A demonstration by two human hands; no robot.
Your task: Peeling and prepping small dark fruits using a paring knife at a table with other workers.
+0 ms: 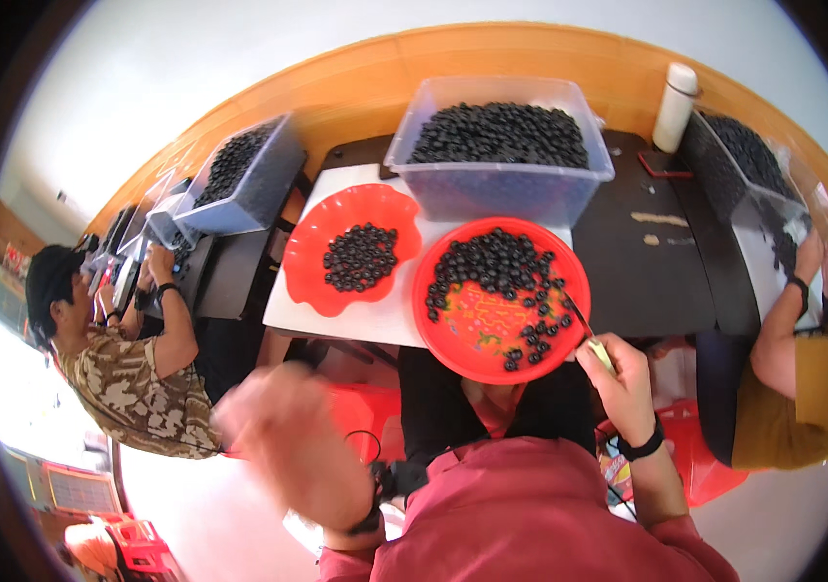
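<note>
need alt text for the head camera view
A person's right hand holds a thin tool over a round red tray of small black balls; the left hand is blurred. Nearby, a scalloped red plate and a clear bin hold more.

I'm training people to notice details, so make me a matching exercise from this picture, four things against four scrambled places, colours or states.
1. Right hand
2. Left hand
3. Wavy-edged dish
4. Bottle

A. White, standing upright
B. Red, holding small black pieces
C. Gripping a thin tool
D. Blurred, in the picture's lower left

Pairs: 1-C, 2-D, 3-B, 4-A.
</note>
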